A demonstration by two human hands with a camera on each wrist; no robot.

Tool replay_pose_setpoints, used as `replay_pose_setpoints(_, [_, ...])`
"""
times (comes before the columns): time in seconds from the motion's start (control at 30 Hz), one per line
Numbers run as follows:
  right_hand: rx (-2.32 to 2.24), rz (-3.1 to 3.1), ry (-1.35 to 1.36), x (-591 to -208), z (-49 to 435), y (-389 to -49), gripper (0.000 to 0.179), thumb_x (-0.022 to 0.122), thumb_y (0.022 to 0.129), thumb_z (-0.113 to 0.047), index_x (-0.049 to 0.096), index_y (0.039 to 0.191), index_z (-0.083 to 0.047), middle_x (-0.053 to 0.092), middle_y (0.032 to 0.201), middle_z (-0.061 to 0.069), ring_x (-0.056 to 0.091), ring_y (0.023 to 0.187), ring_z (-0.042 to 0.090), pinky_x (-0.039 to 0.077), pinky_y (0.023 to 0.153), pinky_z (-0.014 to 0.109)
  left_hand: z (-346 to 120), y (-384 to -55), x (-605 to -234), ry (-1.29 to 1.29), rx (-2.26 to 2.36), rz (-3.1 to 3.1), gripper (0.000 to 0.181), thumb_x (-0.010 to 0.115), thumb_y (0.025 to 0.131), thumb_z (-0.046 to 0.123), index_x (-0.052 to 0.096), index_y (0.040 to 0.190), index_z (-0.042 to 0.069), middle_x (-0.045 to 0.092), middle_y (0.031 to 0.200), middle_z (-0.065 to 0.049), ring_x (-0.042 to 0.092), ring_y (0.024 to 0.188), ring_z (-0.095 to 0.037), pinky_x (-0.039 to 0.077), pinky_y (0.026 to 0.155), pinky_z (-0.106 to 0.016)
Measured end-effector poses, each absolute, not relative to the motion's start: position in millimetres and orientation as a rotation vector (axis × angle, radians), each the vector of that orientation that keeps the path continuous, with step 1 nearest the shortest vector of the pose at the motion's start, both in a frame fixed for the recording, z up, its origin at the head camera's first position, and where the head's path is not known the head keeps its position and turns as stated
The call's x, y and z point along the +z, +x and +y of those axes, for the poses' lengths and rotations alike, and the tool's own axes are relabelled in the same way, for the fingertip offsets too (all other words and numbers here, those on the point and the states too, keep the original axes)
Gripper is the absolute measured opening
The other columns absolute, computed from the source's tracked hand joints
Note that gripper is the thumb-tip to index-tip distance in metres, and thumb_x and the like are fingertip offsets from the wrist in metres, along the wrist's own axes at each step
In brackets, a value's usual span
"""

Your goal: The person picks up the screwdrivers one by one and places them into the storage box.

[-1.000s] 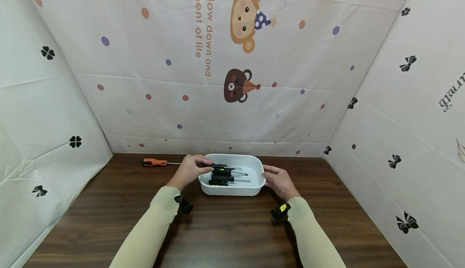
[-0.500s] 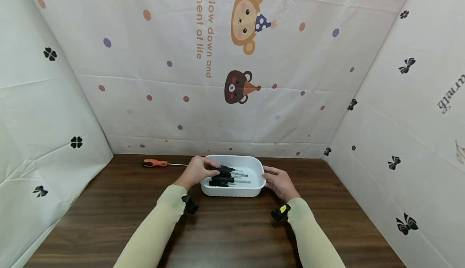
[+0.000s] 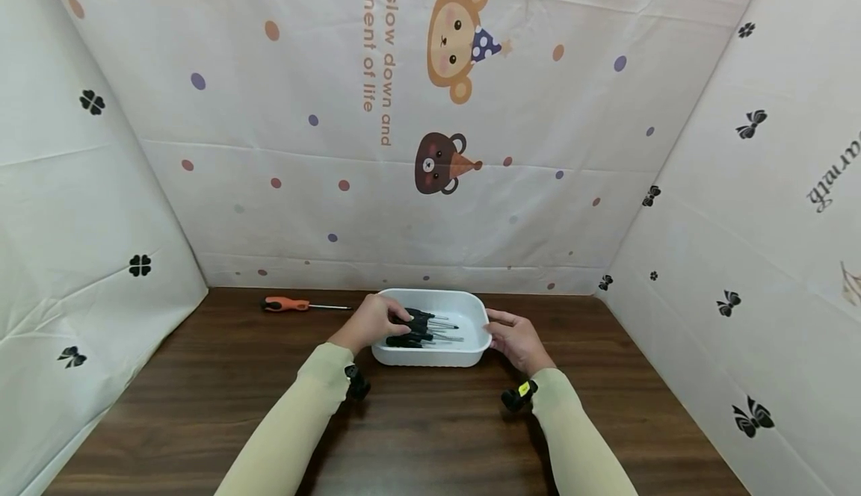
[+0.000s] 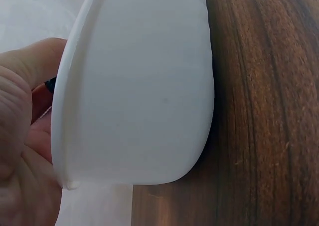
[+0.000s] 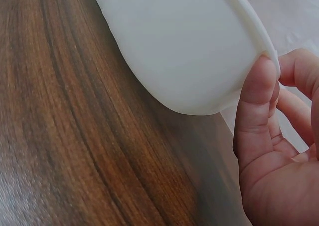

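A white plastic tray stands on the table and holds several black-handled screwdrivers, their shafts pointing right. My left hand reaches over the tray's left end, thumb and fingers around one handle. In the left wrist view, a bit of black handle shows between the fingers behind the rim; the rest is hidden. At the opposite end, my right hand holds the tray, with the thumb pressed on the outer wall just under the rim and the forefinger at the edge.
An orange and black screwdriver lies at the back left of the brown wooden table, its shaft toward the tray. Printed white cloth walls close off the back and both sides.
My left hand has moved right and down into the tray, bringing a black-handled screwdriver in beside the others. The right hand has stayed at the tray's end.
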State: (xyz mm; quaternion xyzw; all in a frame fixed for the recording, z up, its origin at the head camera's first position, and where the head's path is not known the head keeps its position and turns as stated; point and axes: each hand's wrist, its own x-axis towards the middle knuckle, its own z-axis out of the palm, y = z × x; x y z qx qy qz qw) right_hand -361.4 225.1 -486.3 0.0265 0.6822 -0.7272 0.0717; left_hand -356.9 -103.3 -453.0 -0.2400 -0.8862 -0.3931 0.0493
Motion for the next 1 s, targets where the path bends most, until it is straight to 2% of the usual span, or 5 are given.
replay_pose_setpoints(0.3, [-2.184, 2.062, 0.092, -487, 224, -361, 0.049, 0.07, 0.091, 0.001, 0.06, 0.14, 0.002, 0.074, 0.118, 0.017, 0.066, 0.068, 0.012, 0.059, 0.065, 0.024, -98, -357, -451, -0.727, -0.995, -2.826, 0.008, 0.085, 0.083, 0.011, 0.082, 0.09, 0.011, 0.078, 0.097, -0.001, 0.071, 0.095, -0.017, 0.06, 0.081, -0.032])
replay_pose_setpoints(0.63, [-2.19, 2.06, 0.07, -486, 225, -362, 0.05, 0.069, 0.092, 0.001, 0.058, 0.141, 0.004, 0.076, 0.107, 0.014, 0.065, 0.067, 0.011, 0.058, 0.064, 0.024, -94, -359, -450, -0.797, -0.654, -2.93, 0.007, 0.085, 0.085, 0.015, 0.082, 0.091, 0.013, 0.075, 0.099, -0.001, 0.067, 0.089, -0.015, 0.058, 0.075, -0.03])
replay_pose_setpoints(0.83, [-2.18, 2.056, 0.08, -486, 225, -362, 0.052, 0.07, 0.092, 0.001, 0.058, 0.142, 0.003, 0.075, 0.116, 0.015, 0.066, 0.068, 0.01, 0.059, 0.065, 0.023, -93, -357, -450, -0.823, -0.533, -2.915, 0.007, 0.084, 0.085, 0.014, 0.083, 0.092, 0.013, 0.075, 0.1, -0.001, 0.068, 0.094, -0.017, 0.059, 0.078, -0.031])
replay_pose_setpoints(1.0, [-2.185, 2.044, 0.087, -485, 225, -360, 0.052, 0.07, 0.092, 0.001, 0.057, 0.142, 0.004, 0.076, 0.111, 0.013, 0.065, 0.066, 0.009, 0.058, 0.064, 0.022, -92, -358, -450, -0.829, -0.472, -2.924, 0.005, 0.082, 0.087, 0.011, 0.083, 0.092, 0.013, 0.076, 0.104, -0.002, 0.069, 0.099, -0.02, 0.059, 0.082, -0.033])
